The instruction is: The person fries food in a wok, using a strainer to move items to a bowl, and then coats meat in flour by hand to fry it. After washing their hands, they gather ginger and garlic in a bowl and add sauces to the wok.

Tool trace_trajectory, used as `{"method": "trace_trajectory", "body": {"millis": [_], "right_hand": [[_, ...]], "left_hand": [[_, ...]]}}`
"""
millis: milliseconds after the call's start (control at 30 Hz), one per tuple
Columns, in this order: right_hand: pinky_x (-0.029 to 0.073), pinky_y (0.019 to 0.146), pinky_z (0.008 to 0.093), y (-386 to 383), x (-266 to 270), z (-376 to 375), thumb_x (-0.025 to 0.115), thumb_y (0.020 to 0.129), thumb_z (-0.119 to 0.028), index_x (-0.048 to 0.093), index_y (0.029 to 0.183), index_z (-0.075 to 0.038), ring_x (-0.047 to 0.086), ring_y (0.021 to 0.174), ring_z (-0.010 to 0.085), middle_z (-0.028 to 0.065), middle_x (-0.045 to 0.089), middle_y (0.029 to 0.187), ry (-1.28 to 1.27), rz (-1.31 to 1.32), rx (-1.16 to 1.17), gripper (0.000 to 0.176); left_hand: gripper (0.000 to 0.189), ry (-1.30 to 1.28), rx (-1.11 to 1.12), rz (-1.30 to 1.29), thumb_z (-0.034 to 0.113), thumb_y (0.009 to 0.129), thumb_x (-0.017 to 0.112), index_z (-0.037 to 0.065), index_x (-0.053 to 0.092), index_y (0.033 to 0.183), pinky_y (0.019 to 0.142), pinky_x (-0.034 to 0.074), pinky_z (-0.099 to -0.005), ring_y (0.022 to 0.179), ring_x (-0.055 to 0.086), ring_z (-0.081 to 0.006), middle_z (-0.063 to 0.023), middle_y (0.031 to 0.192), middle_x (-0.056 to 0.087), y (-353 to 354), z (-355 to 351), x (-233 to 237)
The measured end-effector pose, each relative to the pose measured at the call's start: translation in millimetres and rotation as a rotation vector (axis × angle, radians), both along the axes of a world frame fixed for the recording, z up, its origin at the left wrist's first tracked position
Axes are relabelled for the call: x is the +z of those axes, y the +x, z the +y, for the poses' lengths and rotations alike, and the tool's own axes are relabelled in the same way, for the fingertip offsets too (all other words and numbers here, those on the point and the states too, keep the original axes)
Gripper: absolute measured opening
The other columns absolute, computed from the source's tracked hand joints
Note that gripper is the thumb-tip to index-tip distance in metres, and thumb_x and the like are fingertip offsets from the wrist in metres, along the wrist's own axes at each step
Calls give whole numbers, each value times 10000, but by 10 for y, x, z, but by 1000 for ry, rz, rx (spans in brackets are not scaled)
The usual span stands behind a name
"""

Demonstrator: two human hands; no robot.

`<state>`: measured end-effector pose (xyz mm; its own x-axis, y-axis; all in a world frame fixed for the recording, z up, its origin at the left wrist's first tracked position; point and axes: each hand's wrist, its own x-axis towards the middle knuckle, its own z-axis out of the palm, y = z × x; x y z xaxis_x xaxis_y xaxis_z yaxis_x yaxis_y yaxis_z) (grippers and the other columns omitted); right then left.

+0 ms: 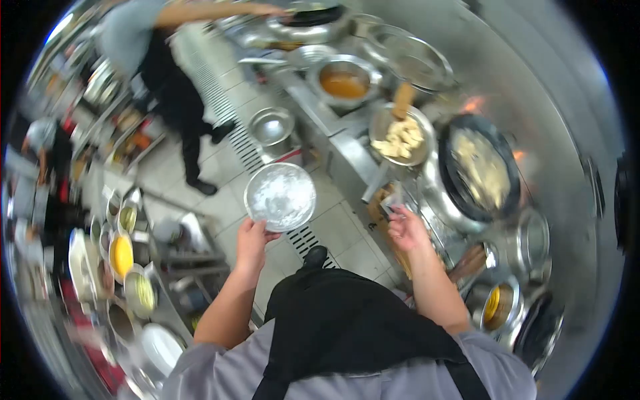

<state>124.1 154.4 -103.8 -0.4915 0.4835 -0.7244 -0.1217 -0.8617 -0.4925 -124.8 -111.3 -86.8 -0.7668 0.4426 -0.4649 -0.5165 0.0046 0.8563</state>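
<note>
My left hand grips the near rim of a round metal bowl, its inside coated with white powder or residue. The bowl is held above the tiled floor, in front of my body. My right hand is at the edge of the stove counter, its fingers curled together near a small pale item; blur hides what they hold, if anything. Beyond it, a strainer holds pale yellow chunks. To the right, a dark wok contains pale food.
A pot of orange-brown liquid and a large wire strainer are on the far counter. A co-worker stands at the upper left, reaching toward another wok. Containers of ingredients, including a yellow one, line the left side. A metal pot stands ahead.
</note>
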Motion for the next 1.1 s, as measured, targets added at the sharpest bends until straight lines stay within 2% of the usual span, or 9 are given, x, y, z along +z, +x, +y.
{"method": "trace_trajectory", "body": {"millis": [100, 167, 200, 300, 433, 700, 867, 967, 1100], "right_hand": [[179, 293, 204, -3, 153, 109, 420, 916, -112, 499, 998, -16, 226, 366, 53, -50, 318, 557, 117, 19, 19, 149], [202, 293, 199, 161, 117, 234, 347, 940, -108, 490, 1055, -8, 235, 365, 51, -51, 329, 574, 116, 124, 135, 209], [189, 257, 200, 147, 157, 157, 339, 945, -116, 498, 891, -40, 227, 341, 46, -52, 280, 519, 222, -26, 77, 184], [174, 266, 221, 432, 8, 285, 342, 963, -150, 402, 760, -101, 203, 347, 53, -42, 297, 548, 172, 234, 222, 218], [194, 278, 215, 710, -65, 279, 394, 955, -182, 373, 730, -108, 237, 322, 70, -34, 295, 501, 190, 208, 369, 237], [197, 276, 216, 1018, 469, -777, 413, 949, -172, 379, 758, -105, 235, 312, 70, -34, 297, 498, 374, 107, 805, 205], [198, 275, 217, 1312, 740, -1539, 425, 944, -166, 383, 774, -102, 234, 306, 71, -34, 298, 497, 478, 117, 1038, 186], [199, 274, 218, 1507, 892, -2046, 432, 942, -163, 386, 785, -101, 233, 302, 71, -34, 299, 496, 521, 140, 1178, 175], [201, 273, 218, 1688, 1044, -2789, 441, 939, -158, 389, 798, -99, 232, 298, 71, -34, 300, 494, 548, 206, 1360, 161]], "left_hand": [[220, 49, 100, 77, 85, 864, 433, -74, 515, 992, 692, 553, -341, 813, 633, -261, -161, 928, 609, 355, -309, -65], [240, 67, 192, -8, 94, 855, 462, -68, 506, 1027, 681, 556, -347, 808, 636, -258, -162, 929, 609, 673, -501, 105], [242, 132, 231, -29, 101, 852, 477, -66, 511, 1023, 662, 552, -337, 797, 635, -248, -157, 925, 610, 825, -634, 47], [211, 152, 406, -35, 92, 850, 470, -55, 507, 997, 625, 548, -313, 673, 629, -208, -146, 834, 616, 1396, -1065, 166], [164, 137, 724, -63, 93, 846, 479, -38, 510, 941, 590, 547, -300, 637, 625, -203, -137, 791, 614, 2285, -1722, 245], [195, -15, 1306, 62, 94, 845, 443, -42, 529, 956, 500, 513, -268, 590, 605, -171, -117, 790, 620, 4033, -3339, 521], [225, -430, 1868, 348, 158, 822, 429, -35, 541, 847, 444, 447, -312, 503, 577, -213, -131, 741, 594, 5332, -4600, 537], [203, -532, 2239, 287, 109, 806, 416, -40, 554, 798, 458, 451, -292, 521, 569, -203, -136, 712, 595, 6291, -5378, 522], [231, -391, 2565, 247, 98, 798, 403, -41, 570, 880, 505, 484, -265, 605, 588, -182, -115, 770, 610, 7541, -6251, 135]]}}
